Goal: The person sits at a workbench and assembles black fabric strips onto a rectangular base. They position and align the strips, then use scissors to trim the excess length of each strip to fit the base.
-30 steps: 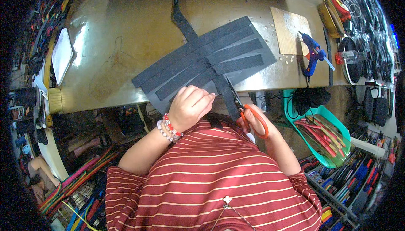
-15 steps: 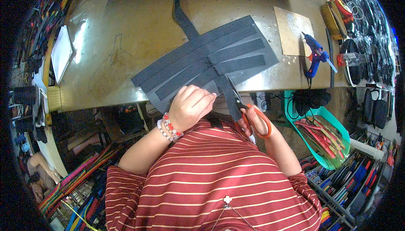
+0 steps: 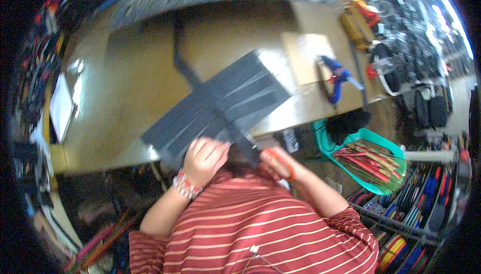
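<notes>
A dark rectangular panel (image 3: 250,81) with black strips fanned across it lies slantwise on the table, its near edge overhanging. A long black strip (image 3: 183,63) runs from it toward the far side, and another strip end (image 3: 244,149) hangs down toward my body. My left hand (image 3: 204,160), with a beaded bracelet at the wrist, is closed at the panel's near edge, fingertips partly hidden. In my right hand (image 3: 273,165) are orange-handled scissors (image 3: 286,166). Their blades point up toward the panel, beside the hanging strip; blur hides whether they are apart.
A blue glue gun (image 3: 336,81) rests right of the panel, next to a piece of cardboard (image 3: 305,58). Below the table's right edge, a green basket (image 3: 320,146) holds red and tan strips. A white sheet (image 3: 61,106) lies at the table's left.
The view has swung, so table and panel appear lower and further left, with blur. Both hands keep their grips, and the scissors stay by the hanging strip.
</notes>
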Demonstrator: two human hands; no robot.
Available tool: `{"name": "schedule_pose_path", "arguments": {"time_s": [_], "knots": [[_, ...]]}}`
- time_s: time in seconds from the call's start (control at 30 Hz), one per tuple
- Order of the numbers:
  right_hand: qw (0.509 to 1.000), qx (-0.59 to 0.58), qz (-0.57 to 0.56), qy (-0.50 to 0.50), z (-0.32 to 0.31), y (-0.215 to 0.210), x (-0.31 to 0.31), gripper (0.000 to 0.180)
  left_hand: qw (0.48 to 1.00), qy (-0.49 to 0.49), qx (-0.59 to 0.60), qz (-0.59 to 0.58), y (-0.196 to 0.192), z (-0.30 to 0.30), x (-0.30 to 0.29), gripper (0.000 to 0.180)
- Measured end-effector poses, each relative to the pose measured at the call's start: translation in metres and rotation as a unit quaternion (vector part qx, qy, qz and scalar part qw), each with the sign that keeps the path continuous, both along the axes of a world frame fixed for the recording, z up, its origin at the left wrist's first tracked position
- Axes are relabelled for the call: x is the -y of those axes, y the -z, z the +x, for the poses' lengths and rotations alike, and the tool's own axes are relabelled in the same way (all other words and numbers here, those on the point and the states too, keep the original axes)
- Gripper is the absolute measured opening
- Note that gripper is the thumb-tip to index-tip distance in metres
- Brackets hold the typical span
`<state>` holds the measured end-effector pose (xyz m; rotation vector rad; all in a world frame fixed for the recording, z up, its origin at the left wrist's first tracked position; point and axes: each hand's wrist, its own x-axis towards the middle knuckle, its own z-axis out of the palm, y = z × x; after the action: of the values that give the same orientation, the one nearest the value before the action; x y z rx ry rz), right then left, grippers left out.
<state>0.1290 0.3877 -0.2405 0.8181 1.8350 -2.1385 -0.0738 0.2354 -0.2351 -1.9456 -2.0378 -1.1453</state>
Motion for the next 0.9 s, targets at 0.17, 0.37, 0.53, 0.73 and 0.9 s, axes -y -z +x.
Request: {"name": "schedule_pose_path", "arguments": {"time_s": [0.17,0.37,0.53,0.73,0.9], "knots": [[0.999,0.029,-0.002,-0.032,-0.004,-0.013,-0.010,0.067,1.000,-0.014,0.007,-0.003,-0.006,0.004,-0.007,0.017],[0.868,0.164,0.445,-0.148,0.023,-0.095,-0.034,0.056,0.999,-0.021,0.016,-0.019,0.002,0.003,-0.006,0.019],[0.917,-0.016,0.373,-0.141,0.029,-0.098,-0.009,0.074,1.000,-0.014,0.026,0.007,0.001,0.003,-0.013,0.016],[0.904,0.147,0.377,-0.137,0.003,-0.062,0.010,0.075,0.998,-0.046,0.045,0.017,-0.005,0.009,-0.016,0.013],[0.874,0.131,0.459,-0.095,-0.011,-0.056,0.014,0.074,0.998,-0.049,0.031,-0.003,-0.001,0.010,-0.017,0.013]]}}
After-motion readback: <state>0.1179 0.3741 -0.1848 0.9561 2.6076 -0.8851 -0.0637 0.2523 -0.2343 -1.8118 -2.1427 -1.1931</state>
